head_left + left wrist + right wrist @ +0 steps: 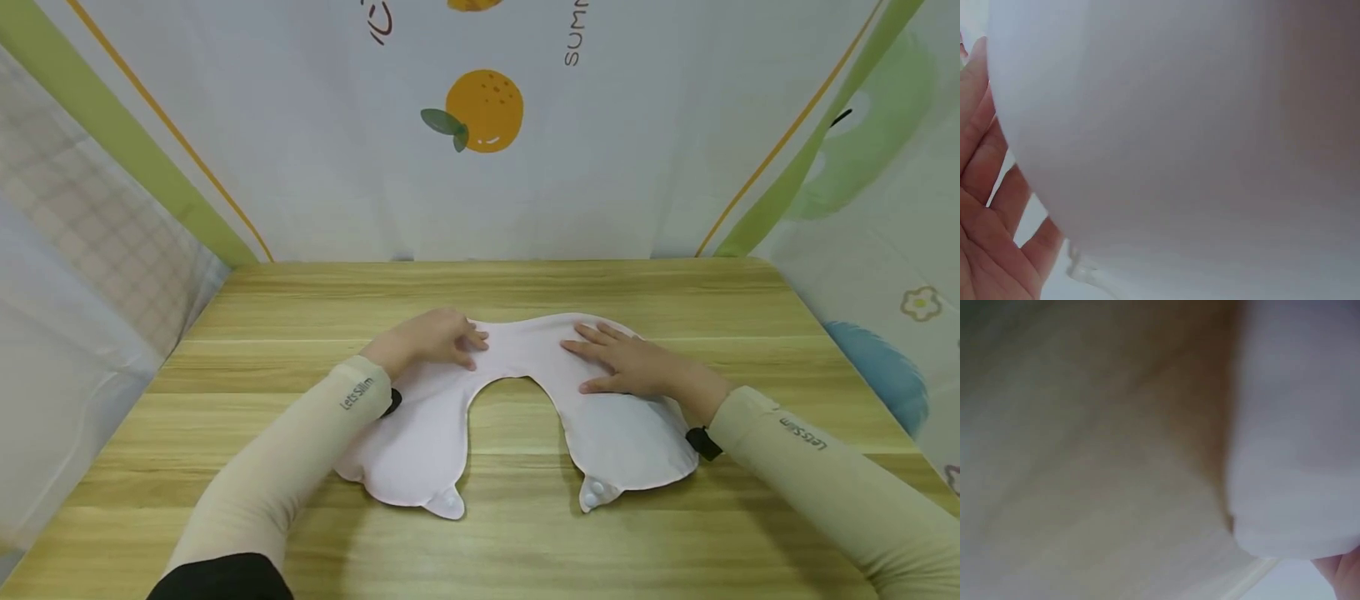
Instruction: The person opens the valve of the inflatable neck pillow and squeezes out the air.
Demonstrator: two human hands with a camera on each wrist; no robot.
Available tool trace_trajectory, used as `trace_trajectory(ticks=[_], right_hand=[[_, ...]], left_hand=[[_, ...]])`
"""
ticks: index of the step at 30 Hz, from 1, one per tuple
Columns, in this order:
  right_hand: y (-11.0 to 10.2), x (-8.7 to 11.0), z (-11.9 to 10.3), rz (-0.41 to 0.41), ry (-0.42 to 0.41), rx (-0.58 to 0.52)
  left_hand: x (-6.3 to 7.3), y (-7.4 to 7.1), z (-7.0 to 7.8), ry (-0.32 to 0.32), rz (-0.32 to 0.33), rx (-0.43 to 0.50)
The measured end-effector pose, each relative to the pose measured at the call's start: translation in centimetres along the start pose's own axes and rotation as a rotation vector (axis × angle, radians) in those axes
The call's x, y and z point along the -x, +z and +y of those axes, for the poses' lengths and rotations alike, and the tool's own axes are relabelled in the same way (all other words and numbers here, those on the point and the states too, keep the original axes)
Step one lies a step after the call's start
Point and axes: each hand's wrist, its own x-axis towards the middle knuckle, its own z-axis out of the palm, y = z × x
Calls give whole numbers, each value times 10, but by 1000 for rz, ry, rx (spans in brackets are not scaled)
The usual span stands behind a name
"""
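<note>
A pale pink U-shaped neck pillow lies on the wooden table, its opening toward the person. Small tabs stick out at both ends; round snaps show on the right tab. On the upper left part of the pillow rests my left hand, fingers loosely bent and touching the fabric. My right hand lies on the upper right part with its fingers spread. Close up, the left wrist view shows the pillow beside the left fingers. Only a bit of the right hand shows in the right wrist view.
The wooden table extends around the pillow on all sides. Behind it hangs a white curtain with an orange-fruit print, and printed cloth closes off the right side. Both forearms wear beige sleeves.
</note>
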Motion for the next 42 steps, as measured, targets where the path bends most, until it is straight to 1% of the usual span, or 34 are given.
trace_trajectory(ticks=[3, 9, 13, 15, 19, 24, 30, 37, 42], right_hand=[[1, 0, 0, 6, -3, 3], [1, -1, 0, 4, -5, 7], [0, -1, 0, 6, -4, 5], [-1, 0, -1, 5, -2, 4], [0, 0, -1, 6, 0, 2], [0, 0, -1, 5, 1, 0], [0, -1, 0, 3, 0, 2], [1, -1, 1, 10, -4, 8], [1, -1, 1, -1, 7, 7]], left_hand=[[2, 0, -1, 0, -2, 13], [5, 2, -6, -27, -11, 30], [7, 1, -7, -13, 5, 27], [8, 1, -7, -16, 6, 37], [10, 1, -9, -44, -1, 44], [16, 2, -14, -76, 0, 51], [24, 2, -21, -102, 22, 75], [31, 2, -25, -98, 45, 81], [37, 2, -26, -103, 48, 101]])
